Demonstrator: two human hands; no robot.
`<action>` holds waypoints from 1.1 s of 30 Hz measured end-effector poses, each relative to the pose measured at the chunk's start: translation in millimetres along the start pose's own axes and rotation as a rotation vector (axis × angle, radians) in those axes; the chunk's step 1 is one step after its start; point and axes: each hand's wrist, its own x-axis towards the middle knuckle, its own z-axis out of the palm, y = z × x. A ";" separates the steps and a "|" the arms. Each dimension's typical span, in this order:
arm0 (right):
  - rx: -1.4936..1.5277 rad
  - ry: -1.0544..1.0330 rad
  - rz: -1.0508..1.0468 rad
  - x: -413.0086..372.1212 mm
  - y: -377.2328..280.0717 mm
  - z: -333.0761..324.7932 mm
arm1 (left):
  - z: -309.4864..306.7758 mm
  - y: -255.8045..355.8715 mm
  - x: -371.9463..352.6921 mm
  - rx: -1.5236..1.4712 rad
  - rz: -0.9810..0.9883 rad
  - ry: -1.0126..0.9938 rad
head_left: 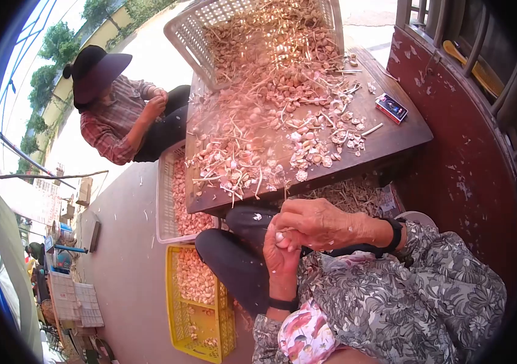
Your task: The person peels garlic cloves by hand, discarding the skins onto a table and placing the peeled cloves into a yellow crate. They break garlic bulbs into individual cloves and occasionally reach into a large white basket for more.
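My left hand point(281, 258) is raised above my lap with its fingers curled round a pale garlic clove point(280, 236). Over it, my right hand point(319, 221) is bent with its fingertips pressed against the left fingers, partly hiding what they pinch. Both hands are close together, just off the near edge of a wooden table point(392, 142). A heap of garlic cloves point(246, 121), loose skins and dry stalks spreads over that table.
A tipped white crate point(188, 45) spills garlic onto the table, near a small box point(391, 108). Below stand a white basket point(165, 200) and a yellow crate point(173, 327), both holding cloves. Another person point(115, 115) sits across; a red panel point(452, 151) borders the right.
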 end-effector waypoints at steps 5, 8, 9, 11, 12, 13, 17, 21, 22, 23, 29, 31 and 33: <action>-0.055 0.045 -0.167 9.9 25.5 2.0 | 2.7 4.0 1.7 0.075 0.042 0.061; -0.380 0.262 0.142 6.8 93.7 -29.2 | 0.0 9.7 5.0 -0.152 -0.118 0.069; -0.454 0.253 0.232 3.3 125.9 -42.3 | -2.7 10.1 6.4 -0.181 -0.134 0.062; -0.641 0.244 0.381 -5.3 178.6 -64.3 | -4.9 9.7 9.1 -0.214 -0.152 0.052; -0.671 0.194 0.425 -5.9 188.6 -74.5 | -5.0 10.2 8.9 -0.208 -0.146 0.060; -0.701 0.145 0.468 -4.3 196.9 -81.8 | -4.9 11.4 9.8 -0.201 -0.139 0.067; -0.749 -0.062 0.369 6.8 225.9 -91.7 | -7.6 13.4 14.0 -0.143 -0.111 0.110; -0.802 -0.227 0.408 25.0 232.0 -93.7 | -9.8 14.9 16.5 -0.135 -0.112 0.116; -0.803 -0.229 0.407 25.9 234.7 -94.3 | -9.8 15.0 17.3 -0.134 -0.123 0.103; -0.816 -0.218 0.373 26.9 237.1 -94.2 | -10.3 15.0 17.8 -0.136 -0.122 0.101; -0.102 0.178 0.570 15.5 255.9 -98.8 | -13.6 16.4 16.9 -0.147 -0.131 0.071; 0.826 0.430 0.744 12.2 247.0 -107.5 | -16.7 17.9 16.4 -0.136 -0.141 0.055; 0.965 0.479 0.736 17.8 242.0 -106.8 | -17.8 18.0 17.1 -0.117 -0.144 0.056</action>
